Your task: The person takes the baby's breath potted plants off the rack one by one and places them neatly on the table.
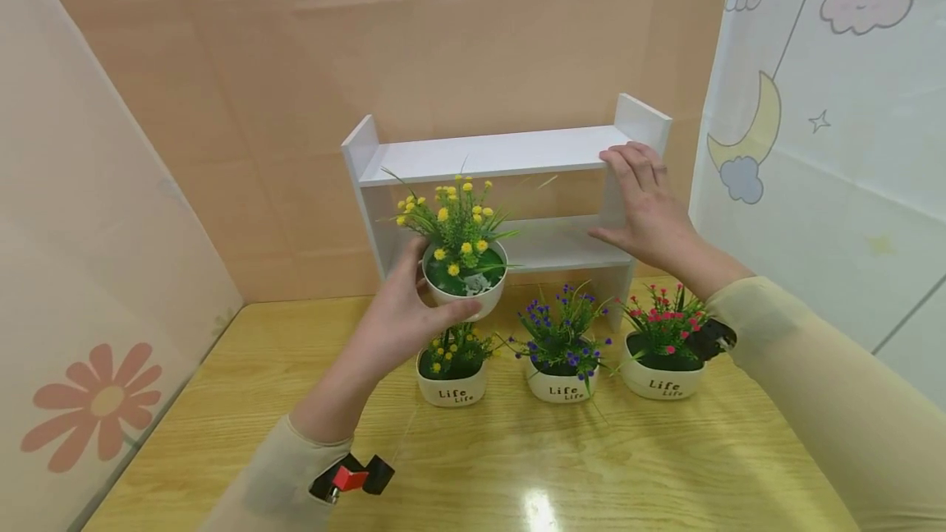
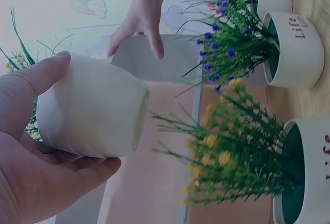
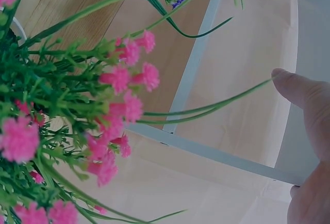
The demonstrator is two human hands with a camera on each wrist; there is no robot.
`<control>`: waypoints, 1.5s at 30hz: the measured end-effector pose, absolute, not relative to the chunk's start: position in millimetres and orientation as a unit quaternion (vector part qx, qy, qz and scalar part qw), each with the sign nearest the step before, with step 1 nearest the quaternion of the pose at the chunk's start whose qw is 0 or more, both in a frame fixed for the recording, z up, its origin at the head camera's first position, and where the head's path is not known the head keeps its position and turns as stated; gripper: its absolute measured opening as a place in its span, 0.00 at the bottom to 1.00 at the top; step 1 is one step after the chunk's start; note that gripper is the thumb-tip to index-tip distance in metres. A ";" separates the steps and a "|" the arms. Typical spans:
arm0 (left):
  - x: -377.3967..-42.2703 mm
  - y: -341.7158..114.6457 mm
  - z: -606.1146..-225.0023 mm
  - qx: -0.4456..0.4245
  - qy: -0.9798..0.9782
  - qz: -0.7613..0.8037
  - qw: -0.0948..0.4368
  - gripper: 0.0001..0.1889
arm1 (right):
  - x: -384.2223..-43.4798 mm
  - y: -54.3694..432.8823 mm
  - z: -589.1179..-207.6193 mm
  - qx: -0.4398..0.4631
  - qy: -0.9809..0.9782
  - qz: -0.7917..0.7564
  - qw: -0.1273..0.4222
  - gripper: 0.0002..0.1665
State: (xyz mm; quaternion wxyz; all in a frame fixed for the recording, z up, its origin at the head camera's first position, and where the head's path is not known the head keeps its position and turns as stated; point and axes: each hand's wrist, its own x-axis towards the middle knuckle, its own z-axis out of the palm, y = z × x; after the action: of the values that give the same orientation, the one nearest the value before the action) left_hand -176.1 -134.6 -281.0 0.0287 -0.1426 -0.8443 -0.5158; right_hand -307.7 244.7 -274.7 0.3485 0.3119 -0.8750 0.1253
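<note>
My left hand (image 1: 395, 323) holds up an artificial potted plant (image 1: 461, 224) with yellow flowers, fingers and thumb around its white pot (image 2: 95, 105). The plant hangs in front of a white two-tier shelf (image 1: 495, 153), above the table. At the shelf's right end is my right hand (image 1: 650, 216), fingertips on the top board's front edge and thumb spread apart lower down. Under the raised plant stands another yellow-flowered pot (image 1: 452, 388). Right of it are a blue-purple-flowered pot (image 1: 563, 387) and a pink-flowered pot (image 1: 661, 380), all marked "Life".
The shelf stands on a wooden table (image 1: 473, 466) against a peach cloth backdrop (image 1: 480, 39). Printed cloth panels rise at the left (image 1: 103, 228) and right (image 1: 820, 154). The pink-flowered pot sits just below my right forearm.
</note>
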 end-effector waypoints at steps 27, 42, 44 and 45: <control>-175.1 -200.9 -290.2 -0.116 -0.823 -0.552 0.061 0.56 | -308.0 244.7 -274.7 0.312 -0.874 0.122 0.353 0.74; -169.1 -228.2 -314.1 -0.060 -0.849 -0.522 0.058 0.60 | -309.3 245.8 -276.4 0.310 -0.874 0.118 0.355 0.74; -167.3 -230.8 -318.4 -0.056 -0.851 -0.518 0.059 0.60 | -308.8 245.8 -275.8 0.310 -0.874 0.119 0.354 0.74; -166.6 -232.0 -320.6 -0.056 -0.851 -0.518 0.060 0.60 | -308.4 245.8 -275.5 0.310 -0.875 0.119 0.353 0.74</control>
State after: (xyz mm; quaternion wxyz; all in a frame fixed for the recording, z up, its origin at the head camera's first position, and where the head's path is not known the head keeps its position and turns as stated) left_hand -166.6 -232.0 -320.6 0.0599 -0.0558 -0.8515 -0.5180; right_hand -308.4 245.8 -275.5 0.3527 0.3095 -0.8750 0.1187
